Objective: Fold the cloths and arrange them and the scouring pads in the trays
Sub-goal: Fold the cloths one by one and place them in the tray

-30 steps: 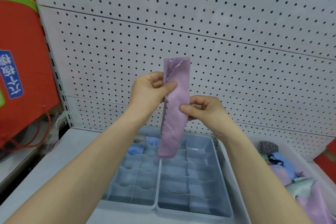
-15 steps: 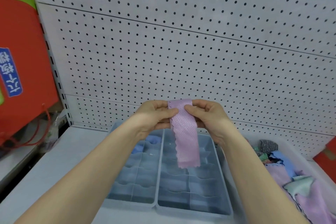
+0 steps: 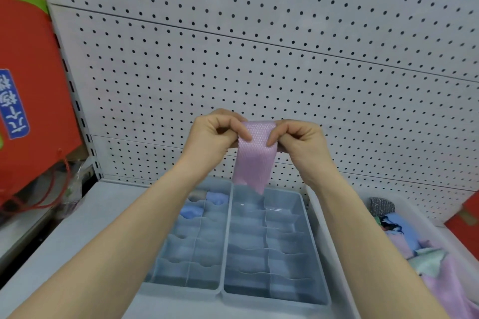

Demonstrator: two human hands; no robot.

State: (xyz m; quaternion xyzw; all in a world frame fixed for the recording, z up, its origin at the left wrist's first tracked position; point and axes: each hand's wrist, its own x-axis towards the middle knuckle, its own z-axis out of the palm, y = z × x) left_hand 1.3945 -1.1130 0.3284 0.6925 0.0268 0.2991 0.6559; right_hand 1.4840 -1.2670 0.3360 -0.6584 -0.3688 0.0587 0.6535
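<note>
Your left hand (image 3: 215, 134) and right hand (image 3: 298, 140) each pinched the pink cloth (image 3: 255, 158) at its top fold | strip hung over the 12 o'clock end of the trays (image 3: 223, 292) | risk: a slack pinch could let the fold spring open

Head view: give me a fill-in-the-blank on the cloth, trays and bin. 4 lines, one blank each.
1. The left hand and right hand pinch the purple cloth at its ____ edge.
2. Blue cloths already sit in far compartments of the ____ tray.
3. The compartments of the right tray are all ____.
4. The scouring pad lies in the white bin to the ____ of both trays.

Missing words: top; left; empty; right.
</note>
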